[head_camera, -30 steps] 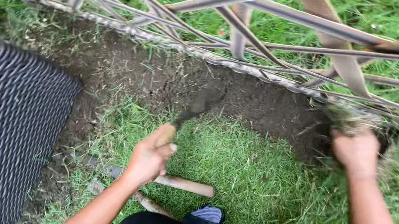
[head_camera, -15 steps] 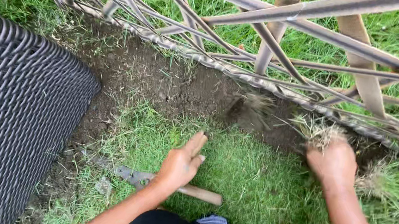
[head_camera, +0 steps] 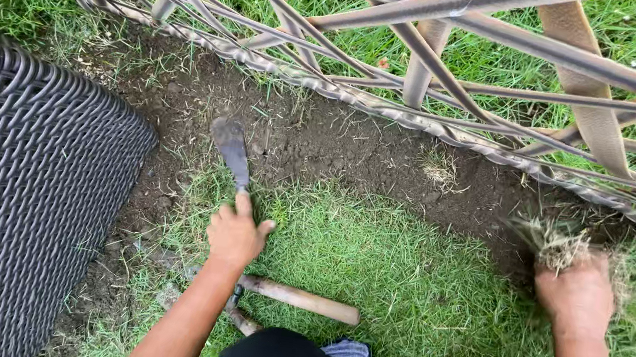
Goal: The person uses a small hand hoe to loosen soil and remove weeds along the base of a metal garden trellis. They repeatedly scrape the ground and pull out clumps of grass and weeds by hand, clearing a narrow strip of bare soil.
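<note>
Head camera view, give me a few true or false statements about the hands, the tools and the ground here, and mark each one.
1. The left hand holds a small blade tool pointed at the bare soil. True.
2. The right hand is empty. False: it grips a clump of grass and roots.
3. A wooden-handled tool lies on the grass near the left hand. True.
4. The woven dark panel is on the right side. False: it is on the left.
5. The lattice fence runs behind the soil strip. True.
</note>
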